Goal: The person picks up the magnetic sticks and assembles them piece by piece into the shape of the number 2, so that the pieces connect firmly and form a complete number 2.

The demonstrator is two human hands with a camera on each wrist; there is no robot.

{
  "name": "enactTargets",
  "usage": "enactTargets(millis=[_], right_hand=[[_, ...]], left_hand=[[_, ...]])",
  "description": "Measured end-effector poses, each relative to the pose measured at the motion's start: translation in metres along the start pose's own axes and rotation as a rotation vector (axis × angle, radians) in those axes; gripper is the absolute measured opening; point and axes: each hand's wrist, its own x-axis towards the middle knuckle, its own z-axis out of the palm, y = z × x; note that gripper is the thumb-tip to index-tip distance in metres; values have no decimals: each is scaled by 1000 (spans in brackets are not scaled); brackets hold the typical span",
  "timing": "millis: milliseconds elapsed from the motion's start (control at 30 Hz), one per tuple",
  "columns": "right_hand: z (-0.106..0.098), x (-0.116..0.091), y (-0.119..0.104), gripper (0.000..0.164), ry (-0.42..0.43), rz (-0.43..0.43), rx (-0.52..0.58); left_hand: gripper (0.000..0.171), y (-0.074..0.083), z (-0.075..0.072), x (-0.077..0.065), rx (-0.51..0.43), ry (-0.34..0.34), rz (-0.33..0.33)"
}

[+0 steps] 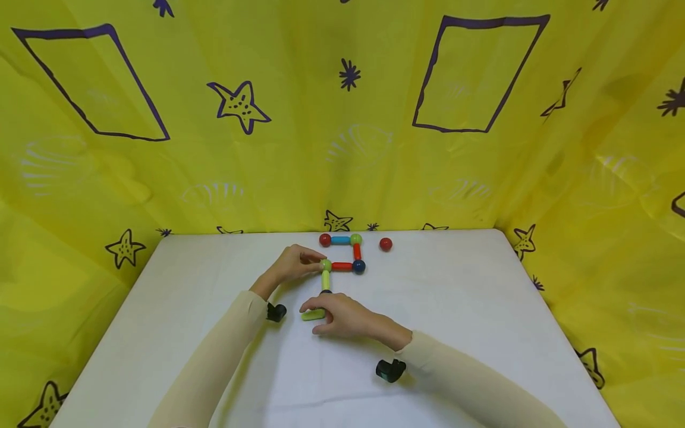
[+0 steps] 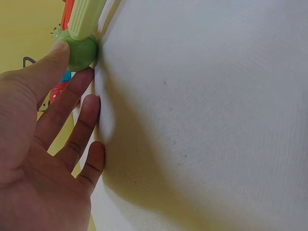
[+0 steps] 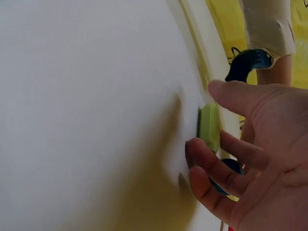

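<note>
In the head view my left hand (image 1: pixel 291 264) pinches a green ball (image 1: pixel 326 265) between thumb and index finger; its other fingers reach out loosely in the left wrist view. From this ball a red rod (image 1: pixel 342 267) runs right to a dark blue ball (image 1: pixel 359 266). A pale green rod (image 1: pixel 326 280) comes toward me, ending at another dark blue ball (image 3: pixel 233 166), mostly hidden behind my right hand (image 1: pixel 345 315). That hand is spread around a second pale green rod (image 3: pixel 209 126) lying beside that ball, thumb and fingertips apart.
Beyond the dark blue ball, a red rod (image 1: pixel 357 252) leads to a green ball (image 1: pixel 355 239), then a blue rod (image 1: pixel 340 241) and a red ball (image 1: pixel 324 240). A loose red ball (image 1: pixel 386 244) lies right. A yellow curtain (image 1: pixel 299 148) hangs behind the white table (image 1: pixel 455 297).
</note>
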Motion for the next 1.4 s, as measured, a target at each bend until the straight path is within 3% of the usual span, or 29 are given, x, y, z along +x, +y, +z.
enactTargets(millis=[133, 400, 933, 1167, 1400], right_hand=[[6, 0, -1, 40, 18, 1, -69], [15, 2, 0, 30, 70, 46, -103], [19, 4, -2, 25, 37, 98, -143], [19, 3, -3, 24, 44, 103, -132], [16, 1, 0, 21, 60, 44, -54]], left_hand=[[27, 0, 0, 1, 6, -9, -2], [27, 1, -1, -1, 7, -3, 6], [27, 2, -1, 0, 6, 0, -10], [27, 3, -1, 1, 11, -2, -14], [27, 1, 0, 1, 4, -6, -19]])
